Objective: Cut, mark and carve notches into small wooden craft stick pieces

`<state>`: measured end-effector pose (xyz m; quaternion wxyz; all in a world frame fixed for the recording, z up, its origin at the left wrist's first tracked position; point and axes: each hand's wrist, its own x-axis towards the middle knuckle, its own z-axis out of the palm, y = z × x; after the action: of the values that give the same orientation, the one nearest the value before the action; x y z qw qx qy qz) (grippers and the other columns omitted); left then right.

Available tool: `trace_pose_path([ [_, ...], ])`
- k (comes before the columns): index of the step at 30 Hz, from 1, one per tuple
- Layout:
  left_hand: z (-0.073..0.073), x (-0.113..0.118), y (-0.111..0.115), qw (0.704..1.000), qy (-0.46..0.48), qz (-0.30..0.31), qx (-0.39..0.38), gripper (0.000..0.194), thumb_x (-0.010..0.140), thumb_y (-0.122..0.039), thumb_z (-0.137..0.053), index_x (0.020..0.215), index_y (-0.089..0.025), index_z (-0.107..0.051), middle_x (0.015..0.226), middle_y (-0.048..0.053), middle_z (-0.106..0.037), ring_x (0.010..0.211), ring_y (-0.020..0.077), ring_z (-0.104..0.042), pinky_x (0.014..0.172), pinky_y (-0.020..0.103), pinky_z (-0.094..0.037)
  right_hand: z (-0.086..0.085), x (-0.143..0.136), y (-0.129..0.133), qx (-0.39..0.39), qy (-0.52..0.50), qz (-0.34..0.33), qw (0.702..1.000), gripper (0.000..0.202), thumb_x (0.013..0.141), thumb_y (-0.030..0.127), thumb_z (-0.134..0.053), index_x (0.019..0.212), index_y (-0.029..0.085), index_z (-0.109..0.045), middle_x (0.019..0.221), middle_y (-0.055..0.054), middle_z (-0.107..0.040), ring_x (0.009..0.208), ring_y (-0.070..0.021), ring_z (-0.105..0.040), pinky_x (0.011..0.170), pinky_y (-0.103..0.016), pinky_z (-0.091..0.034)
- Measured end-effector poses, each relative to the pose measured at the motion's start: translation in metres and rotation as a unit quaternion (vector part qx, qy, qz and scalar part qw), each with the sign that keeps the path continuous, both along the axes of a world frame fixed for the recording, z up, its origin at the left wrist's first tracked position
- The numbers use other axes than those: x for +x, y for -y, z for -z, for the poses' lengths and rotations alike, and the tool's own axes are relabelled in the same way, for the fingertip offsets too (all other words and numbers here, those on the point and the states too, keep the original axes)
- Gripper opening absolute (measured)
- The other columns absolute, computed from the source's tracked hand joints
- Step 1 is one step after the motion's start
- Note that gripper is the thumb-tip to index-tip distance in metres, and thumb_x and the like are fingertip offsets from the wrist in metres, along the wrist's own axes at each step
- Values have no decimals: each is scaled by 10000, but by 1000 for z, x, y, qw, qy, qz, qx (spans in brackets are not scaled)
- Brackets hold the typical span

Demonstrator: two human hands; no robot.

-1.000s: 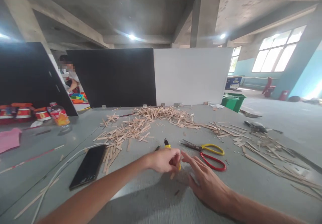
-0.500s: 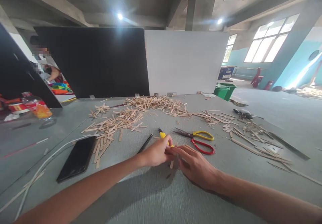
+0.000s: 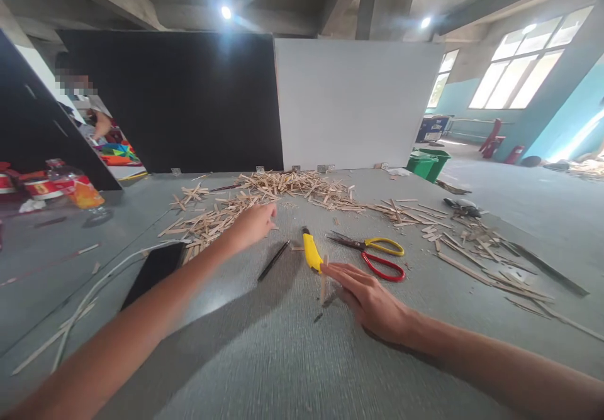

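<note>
My left hand (image 3: 253, 224) is over the near edge of a pile of flat wooden sticks (image 3: 226, 217), its fingers partly curled; whether it holds anything is too small to tell. My right hand (image 3: 372, 297) rests on the grey table, its fingers stretched toward a small wooden stick piece (image 3: 323, 281) and touching it near the end of a yellow-handled tool (image 3: 311, 251). A black pen (image 3: 274, 261) lies to the left of the yellow tool. Scissors (image 3: 365, 244) with one yellow and one red handle lie beyond my right hand.
A black phone (image 3: 153, 273) and a white cable (image 3: 97, 281) lie at the left, with a bottle (image 3: 78, 187) farther back. Longer wood strips (image 3: 472, 269) are scattered at the right. Black (image 3: 189, 105) and white (image 3: 353, 105) panels stand behind. A person's arm shows at far left.
My left hand has moved away from the yellow tool, up and left to the stick pile. My right hand stays beside the tool's end. The view has shifted slightly.
</note>
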<state>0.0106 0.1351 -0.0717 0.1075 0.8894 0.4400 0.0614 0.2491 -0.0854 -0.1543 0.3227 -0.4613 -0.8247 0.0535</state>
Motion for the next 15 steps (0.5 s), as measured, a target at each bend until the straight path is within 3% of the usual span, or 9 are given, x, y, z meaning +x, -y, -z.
trace_pose_path([
  [3,5,-22,-32,998,-48,-40,7,364,1004,-357,-657,1312,-169,-617,1316,111,-636,1117,258,-663,937,474,-582,0,-2,0,-30,32,-27,999,526,1010,63,-416,1505,177,-551,1490,-107,-635,1475,-244,-472,1184,-462,-470],
  [6,17,-34,-48,996,-79,-40,-11,360,1003,-358,-658,1306,-167,-621,1304,108,-642,1103,255,-668,928,467,-586,7,-3,-3,-52,26,75,996,549,997,71,-415,1532,144,-517,1515,-147,-602,1493,-281,-442,1204,-538,-423],
  [9,25,-37,-55,995,-85,-30,-29,357,1004,-358,-658,1305,-170,-622,1304,108,-642,1104,254,-668,927,463,-587,15,-1,-6,-60,19,134,989,556,999,124,-447,1554,114,-480,1536,-196,-566,1478,-329,-460,1183,-605,-421],
  [15,31,-35,-58,996,-61,-6,-65,357,1004,-359,-658,1310,-179,-621,1315,109,-637,1111,254,-665,928,456,-586,16,-1,-5,-82,32,152,984,548,1009,203,-463,1551,123,-492,1547,-164,-563,1468,-302,-480,1199,-539,-422],
])
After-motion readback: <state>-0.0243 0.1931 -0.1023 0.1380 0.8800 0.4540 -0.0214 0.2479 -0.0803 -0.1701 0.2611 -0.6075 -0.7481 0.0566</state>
